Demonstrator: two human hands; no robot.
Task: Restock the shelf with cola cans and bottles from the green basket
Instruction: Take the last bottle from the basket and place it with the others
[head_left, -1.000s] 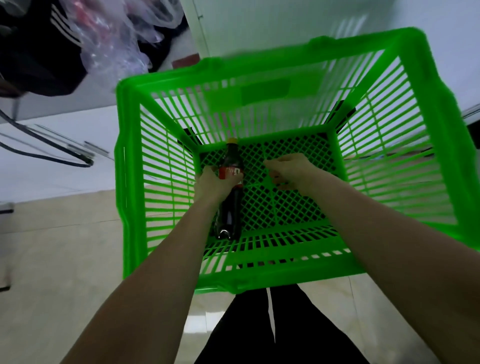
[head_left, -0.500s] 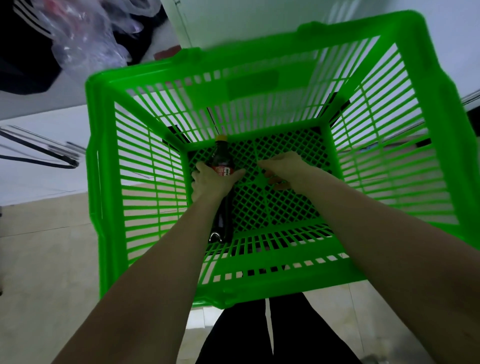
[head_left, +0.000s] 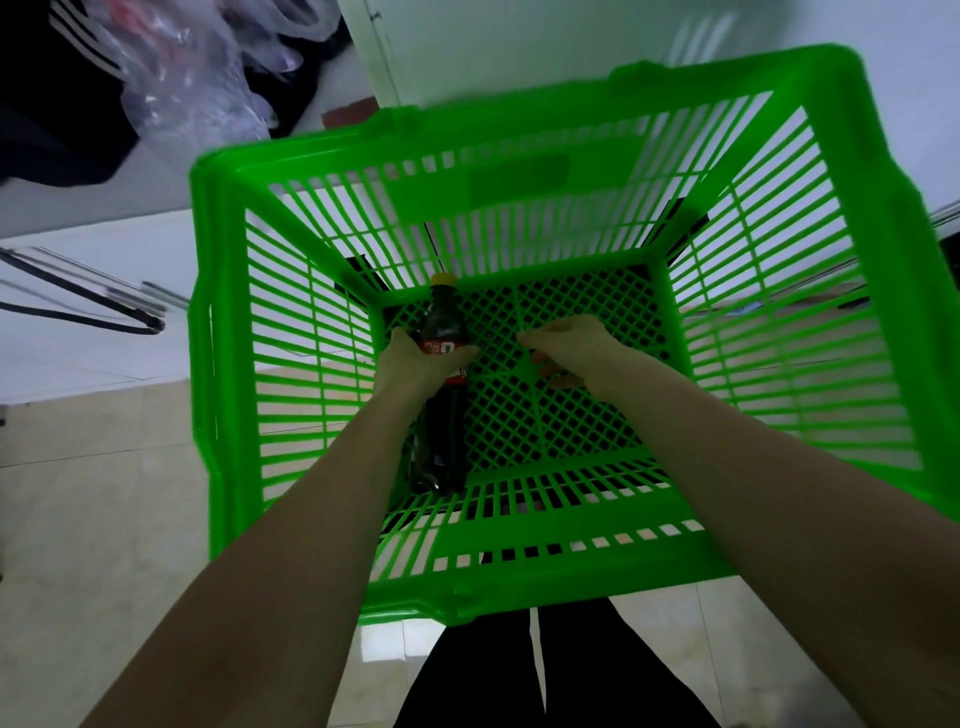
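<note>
A green slatted basket (head_left: 218, 374) fills the middle of the view, seen from above. One dark cola bottle (head_left: 441, 431) with a yellow cap and red label lies along the left side of its mesh floor. My left hand (head_left: 415, 364) grips the bottle around the label. My right hand (head_left: 576, 348) is down in the basket beside it, fingers curled against the mesh floor with nothing seen in them. No cans show in the basket.
A white surface (head_left: 104, 291) with black cables lies to the left of the basket. Clear plastic bags (head_left: 187, 73) and dark clothing (head_left: 57, 98) sit at the top left. Beige floor tiles (head_left: 93, 519) and my dark trousers (head_left: 561, 670) are below.
The view has shifted slightly around the basket. Both hands stay low in the basket, the left still around the bottle, the right still beside it.
</note>
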